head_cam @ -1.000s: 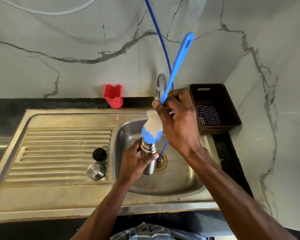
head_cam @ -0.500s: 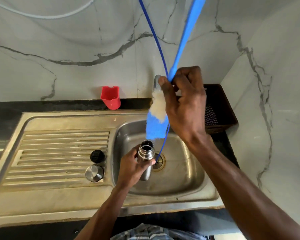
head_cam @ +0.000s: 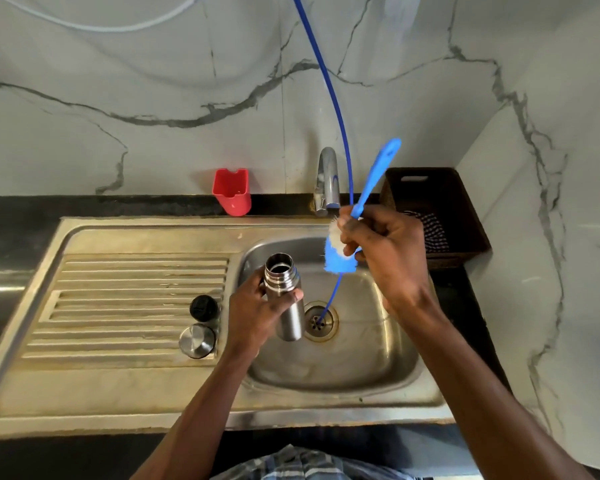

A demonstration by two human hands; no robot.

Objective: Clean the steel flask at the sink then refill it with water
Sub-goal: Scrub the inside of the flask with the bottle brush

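The uncapped steel flask is gripped by the left hand over the sink basin; the bottle brush is clasped outside it by the right hand. Rinsing and refilling are judged outstanding.

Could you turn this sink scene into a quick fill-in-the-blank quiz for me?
1. The left hand grips the open steel ____.
2. The right hand holds a blue ____ by its handle.
3. The two caps sit on the sink's ____, left of the basin.
4. The small cup behind the sink is ____.

Missing words: flask; brush; drainboard; red
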